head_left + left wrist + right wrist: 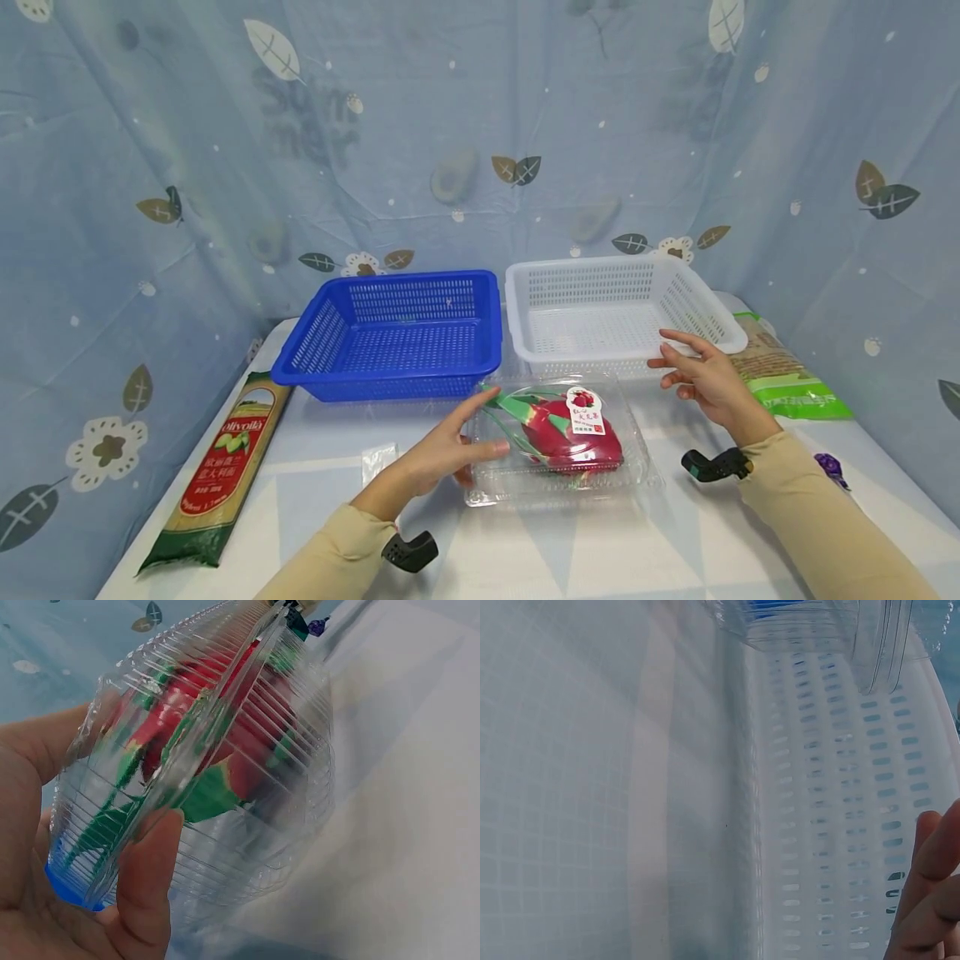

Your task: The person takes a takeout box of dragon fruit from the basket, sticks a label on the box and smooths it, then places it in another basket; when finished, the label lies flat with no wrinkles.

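A clear plastic clamshell box (487, 487) with a red and green dragon fruit (573, 437) inside is near the front of the table. A white label (587, 412) marks its top. My left hand (442, 454) holds the box by its left side. In the left wrist view, the thumb (150, 870) lies against the box's edge while other fingers pass behind it. Away from the box, my right hand (705, 379) hangs in front of the white basket (543, 367), fingers loosely bent and holding nothing. Part of that hand (934, 900) shows beside the basket's slotted wall in the right wrist view.
A blue basket (390, 390) stands at the back left, beside the white one. Along the left edge lies a long spaghetti packet (225, 467). At right are a green-and-brown bag (787, 375) and a small purple item (831, 469). A clear wrapper (378, 461) is near my left hand.
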`<state>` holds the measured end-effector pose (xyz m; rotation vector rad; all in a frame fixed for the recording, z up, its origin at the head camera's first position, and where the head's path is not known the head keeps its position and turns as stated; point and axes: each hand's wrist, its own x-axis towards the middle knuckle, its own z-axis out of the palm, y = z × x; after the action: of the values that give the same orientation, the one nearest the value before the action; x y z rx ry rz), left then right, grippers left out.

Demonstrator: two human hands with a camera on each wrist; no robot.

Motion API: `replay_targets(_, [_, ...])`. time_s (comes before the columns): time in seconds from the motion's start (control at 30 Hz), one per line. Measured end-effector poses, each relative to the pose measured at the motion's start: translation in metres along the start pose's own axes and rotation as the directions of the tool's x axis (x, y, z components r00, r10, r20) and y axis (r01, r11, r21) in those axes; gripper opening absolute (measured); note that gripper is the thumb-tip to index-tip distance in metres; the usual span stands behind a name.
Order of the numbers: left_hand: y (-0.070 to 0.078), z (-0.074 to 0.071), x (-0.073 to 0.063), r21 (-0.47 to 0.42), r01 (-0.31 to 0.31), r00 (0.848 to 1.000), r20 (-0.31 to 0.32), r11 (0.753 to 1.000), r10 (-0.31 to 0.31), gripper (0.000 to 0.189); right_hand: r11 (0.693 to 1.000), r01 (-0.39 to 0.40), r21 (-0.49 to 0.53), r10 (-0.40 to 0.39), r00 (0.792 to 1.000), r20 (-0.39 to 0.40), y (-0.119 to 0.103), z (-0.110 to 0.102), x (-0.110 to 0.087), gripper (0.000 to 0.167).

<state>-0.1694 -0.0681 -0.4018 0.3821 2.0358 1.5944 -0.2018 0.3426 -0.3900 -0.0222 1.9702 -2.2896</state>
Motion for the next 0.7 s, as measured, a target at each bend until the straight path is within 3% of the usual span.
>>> replay_targets(0.33, [-0.0021,-0.0012,0.0025,-0.02,-0.022,0.999,0.037,1.0,0.023,0.083,1.0,-0.015,-0.001,0.015,1.0,-0.008,-0.0007,0.0004,0.0017,0.028])
replay_targets(0.7, [-0.0091,0.0056,0.0057,-0.133,-0.088,0.993,-0.088,0.987,0.077,0.064,1.0,-0.017,0.008,0.017,1.0,0.006,-0.0008,0.0002,0.0046,0.029])
